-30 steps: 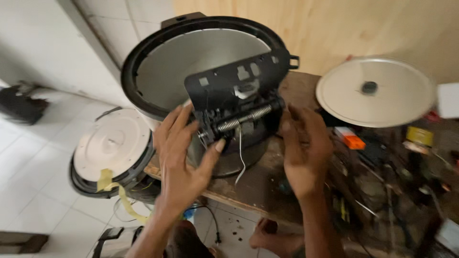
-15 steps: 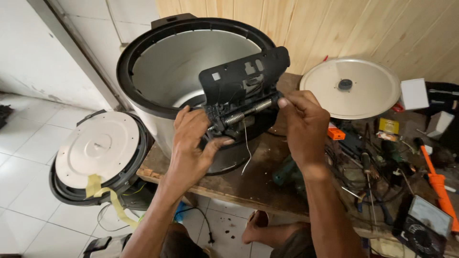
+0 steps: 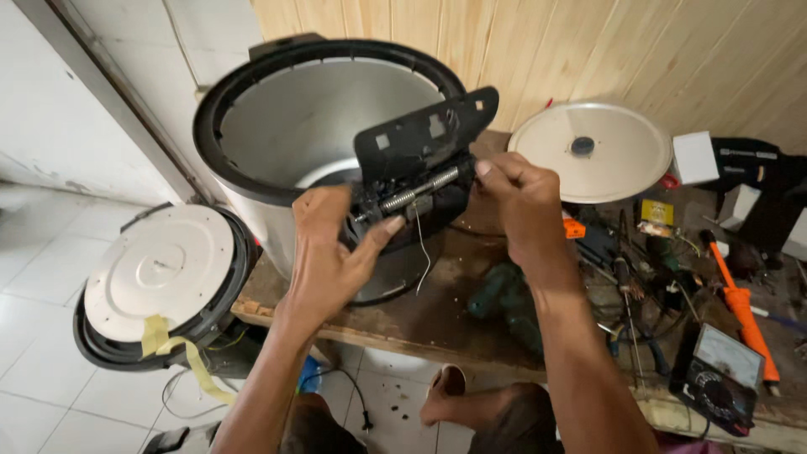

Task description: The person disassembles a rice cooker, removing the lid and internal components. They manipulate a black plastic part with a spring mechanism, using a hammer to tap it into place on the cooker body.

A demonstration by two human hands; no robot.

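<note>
Cooker body [image 3: 294,160], a big round shell with a black rim and bare metal inside, stands at the tabletop's [image 3: 437,311] near-left corner, at about 11 o'clock from the hands. Set so, its hinge side faces the person and the work sits within easy reach. A second cooker [image 3: 160,277] rests on the tiled floor at 8 o'clock, lid shut, yellow tape trailing from its edge. A round metal lid [image 3: 593,151] lies flat on the tabletop at 2 o'clock, out of the way of the hands.

A black hinge bracket [image 3: 424,134] stands up from the near rim of the cooker body, tilted toward 1 o'clock. Below it a coiled spring [image 3: 412,192] runs across, and a thin white wire [image 3: 424,252] hangs loose from it.

The left hand [image 3: 332,252] cups the hinge housing from below, its grip narrow with the thumb pressed beside the spring's left end, steadying the part. The right hand [image 3: 521,206] pinches the spring's right end between fingertips, a tight narrow grip, as if holding the rod against the spring's push. An orange-handled tool [image 3: 740,303] and a black meter [image 3: 719,370] lie at 4 o'clock among loose clutter.

Against the view half a second ago, both hands keep the same places on the hinge; the view has swung a little, so the meter and tool show more fully. A second ago the right hand lay lower, beside the housing, with fingers looser.
</note>
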